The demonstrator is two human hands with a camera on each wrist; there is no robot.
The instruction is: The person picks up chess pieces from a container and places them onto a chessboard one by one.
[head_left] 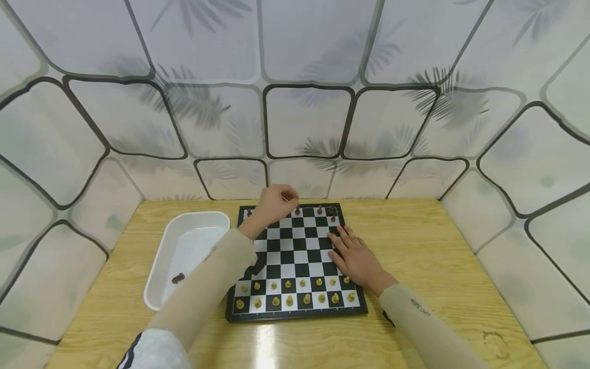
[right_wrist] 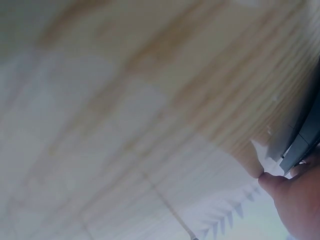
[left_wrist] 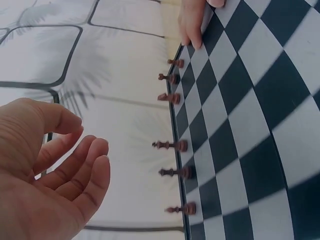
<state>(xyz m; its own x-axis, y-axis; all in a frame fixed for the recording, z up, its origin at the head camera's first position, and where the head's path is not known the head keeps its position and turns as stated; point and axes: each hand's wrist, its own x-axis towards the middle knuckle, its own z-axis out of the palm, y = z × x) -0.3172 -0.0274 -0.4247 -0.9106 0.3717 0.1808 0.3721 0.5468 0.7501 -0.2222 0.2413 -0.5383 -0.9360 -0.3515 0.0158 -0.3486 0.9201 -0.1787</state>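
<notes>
A black-and-white chessboard lies on the table. My left hand hovers above its far edge with loosely bent fingers. Nothing shows in its grasp in the left wrist view, where a gap separates it from several dark red chess pieces standing along that edge. Behind the hand, part of this row is hidden in the head view. My right hand rests on the board's right edge, fingers spread over the outer squares. Two rows of yellow chess pieces stand on the near side.
Left of the board sits a white tray with dark red pieces in it; my left forearm crosses over its side. The wooden table meets a patterned wall covering at the back and sides.
</notes>
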